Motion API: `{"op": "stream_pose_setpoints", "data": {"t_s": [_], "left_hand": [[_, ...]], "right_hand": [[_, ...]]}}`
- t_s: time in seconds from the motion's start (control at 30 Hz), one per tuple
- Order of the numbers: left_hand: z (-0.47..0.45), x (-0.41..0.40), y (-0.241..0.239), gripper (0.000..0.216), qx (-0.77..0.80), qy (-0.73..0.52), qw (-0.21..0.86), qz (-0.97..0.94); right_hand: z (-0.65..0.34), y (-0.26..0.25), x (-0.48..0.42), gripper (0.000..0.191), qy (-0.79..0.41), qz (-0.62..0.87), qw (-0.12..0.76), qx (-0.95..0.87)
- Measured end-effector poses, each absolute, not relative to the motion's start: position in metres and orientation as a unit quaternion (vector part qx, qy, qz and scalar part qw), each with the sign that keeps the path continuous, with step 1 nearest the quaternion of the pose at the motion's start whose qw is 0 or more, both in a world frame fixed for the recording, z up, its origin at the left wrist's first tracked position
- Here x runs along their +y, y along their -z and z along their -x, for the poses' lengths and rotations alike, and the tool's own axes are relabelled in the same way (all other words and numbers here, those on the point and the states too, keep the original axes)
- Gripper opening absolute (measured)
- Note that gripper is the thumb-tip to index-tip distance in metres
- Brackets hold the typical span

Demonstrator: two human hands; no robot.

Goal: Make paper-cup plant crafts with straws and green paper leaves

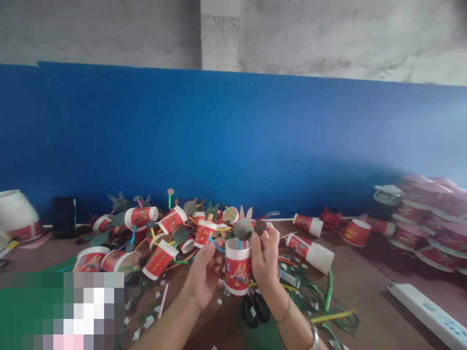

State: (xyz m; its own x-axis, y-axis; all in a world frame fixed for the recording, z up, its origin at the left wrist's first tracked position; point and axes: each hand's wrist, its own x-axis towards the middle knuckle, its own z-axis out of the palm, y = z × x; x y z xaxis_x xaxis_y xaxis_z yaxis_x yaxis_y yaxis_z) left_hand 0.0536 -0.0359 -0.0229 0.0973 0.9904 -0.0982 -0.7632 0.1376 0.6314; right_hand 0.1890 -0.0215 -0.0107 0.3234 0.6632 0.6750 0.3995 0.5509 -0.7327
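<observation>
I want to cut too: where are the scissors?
In the head view, the black scissors lie low, just right of centre, below the red cup and right hand.

Cup (238,273): sitting between left hand (205,272) and right hand (265,255); cup heap (159,260): lying left; power strip (430,311): lying near right.

Counts one left hand (204,272), one right hand (265,255), one cup (238,272) between them, one pair of scissors (258,312), one white power strip (427,308), one black boxy object (63,218) and one nested stack of cups (310,253). Tallies at least eight heaped cups (173,220) on the left. Cannot give a sure number for blurred pink-topped cups (448,239) or tiny white scraps (149,321)
</observation>
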Motion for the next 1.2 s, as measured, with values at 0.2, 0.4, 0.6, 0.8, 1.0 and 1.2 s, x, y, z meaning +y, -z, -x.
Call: {"op": "stream_pose_setpoints", "data": {"t_s": [0.2,0.4,0.6,0.8,1.0,1.2], "left_hand": [[-0.048,-0.033,0.018,0.027,0.271,-0.619,0.660,-0.330],[-0.038,-0.025,0.018,0.027,0.356,-0.530,0.639,-0.429],[-0.038,-0.024,0.015,0.028,0.392,-0.530,0.587,-0.469],[-0.039,-0.019,0.020,0.026,0.433,-0.502,0.542,-0.517],[-0.043,-0.011,0.041,0.021,0.443,-0.474,0.554,-0.521],[-0.043,-0.009,0.048,0.020,0.450,-0.472,0.562,-0.509]], "right_hand": [[-0.191,0.016,-0.020,0.019,-0.051,0.468,0.635,-0.612],[-0.191,0.026,-0.021,0.014,-0.076,0.434,0.615,-0.654],[-0.189,0.025,-0.021,0.021,-0.157,0.428,0.617,-0.641],[-0.193,0.018,-0.014,0.020,-0.244,0.479,0.579,-0.614],[-0.195,0.033,0.004,0.020,-0.275,0.490,0.530,-0.635],[-0.196,0.032,0.003,0.019,-0.183,0.508,0.472,-0.697]]}}
